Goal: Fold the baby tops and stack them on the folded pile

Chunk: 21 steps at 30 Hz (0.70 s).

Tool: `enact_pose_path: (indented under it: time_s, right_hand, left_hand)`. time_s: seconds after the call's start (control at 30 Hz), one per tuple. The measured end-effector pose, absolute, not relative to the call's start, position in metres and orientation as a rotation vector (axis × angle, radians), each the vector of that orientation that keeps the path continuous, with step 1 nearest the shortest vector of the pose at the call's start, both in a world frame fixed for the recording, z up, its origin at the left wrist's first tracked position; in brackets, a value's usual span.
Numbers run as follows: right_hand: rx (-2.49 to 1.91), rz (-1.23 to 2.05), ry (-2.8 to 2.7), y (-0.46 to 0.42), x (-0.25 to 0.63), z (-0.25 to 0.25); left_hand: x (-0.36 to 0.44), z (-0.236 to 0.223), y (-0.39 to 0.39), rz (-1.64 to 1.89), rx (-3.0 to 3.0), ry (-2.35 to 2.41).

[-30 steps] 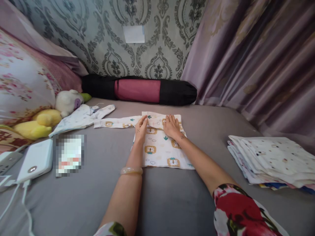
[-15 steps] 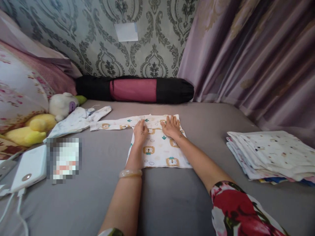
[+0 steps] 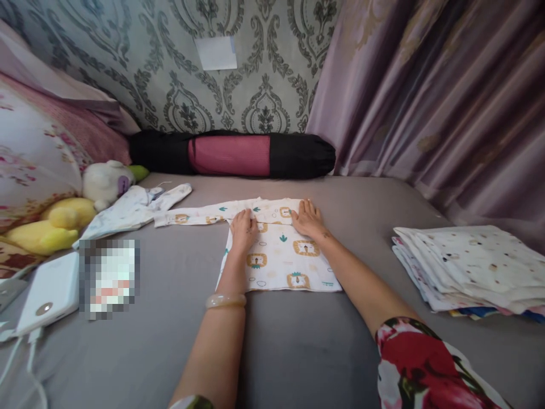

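A small white baby shirt [image 3: 276,267] printed with lion faces and green leaves lies spread on the grey sheet. One long sleeve stretches out to the left; the other does not show as a separate sleeve. My left hand [image 3: 244,228] rests palm down on the shirt's upper left part, near the base of that sleeve, its fingers lying on the cloth. At the upper right edge, my right hand [image 3: 309,218] presses down with fingers extended and a little apart. Neither hand lifts any fabric.
On the right stands a stack of folded clothes [image 3: 468,267]. To the left lie another small garment [image 3: 123,210], a yellow plush toy [image 3: 46,230], a white plush toy [image 3: 104,184] and a white power bank [image 3: 51,292] with cables. A black and pink roll [image 3: 230,154] sits against the wall.
My right hand has slid to the right across the shirt, towards its upper right edge. The shirt's lower right side now reaches further right. My left hand stays in place.
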State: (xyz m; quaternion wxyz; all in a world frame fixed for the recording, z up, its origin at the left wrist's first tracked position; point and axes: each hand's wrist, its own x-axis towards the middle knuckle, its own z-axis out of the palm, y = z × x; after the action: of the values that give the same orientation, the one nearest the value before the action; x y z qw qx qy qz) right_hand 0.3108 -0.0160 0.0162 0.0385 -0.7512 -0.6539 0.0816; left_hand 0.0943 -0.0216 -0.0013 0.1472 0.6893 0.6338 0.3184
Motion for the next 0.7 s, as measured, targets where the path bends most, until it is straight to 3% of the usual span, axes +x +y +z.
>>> enact_pose_path:
  time_s: [0.43, 0.7]
  right_hand:
    - [-2.258, 0.201, -2.024, -0.010, 0.311, 0.014]
    - [-2.312, 0.271, -2.013, -0.006, 0.309, 0.023]
  left_hand:
    - [0.103, 0.009, -0.030, 0.912, 1.883, 1.824]
    - [0.106, 0.016, -0.040, 0.713, 2.113, 1.785]
